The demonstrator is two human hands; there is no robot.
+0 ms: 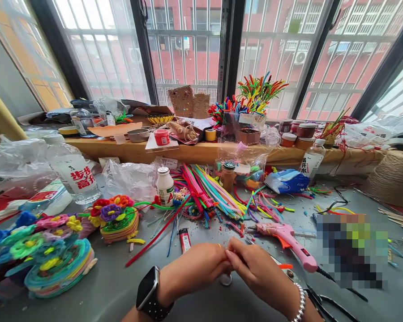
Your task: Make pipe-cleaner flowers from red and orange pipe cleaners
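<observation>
My left hand (195, 268), with a black smartwatch on the wrist, and my right hand (258, 270), with a pearl bracelet, meet fingertip to fingertip low over the grey table (114, 286). Both are closed in a pinch on something too small to make out. A small round silvery piece (226, 280) lies on the table just below the fingers. A pink glue gun (287, 239) lies right of my right hand. A lighter (184, 239) and a long red pipe cleaner (154, 241) lie just beyond my left hand.
Heaps of coloured pipe cleaners (208, 192) fill the middle. Pipe-cleaner flower coasters (116, 217) sit at the left, with a water bottle (72, 167) and plastic bags behind. A small white bottle (165, 185), a twine spool (394, 179), scissors (322, 299) and a cluttered wooden sill (188, 152) surround them.
</observation>
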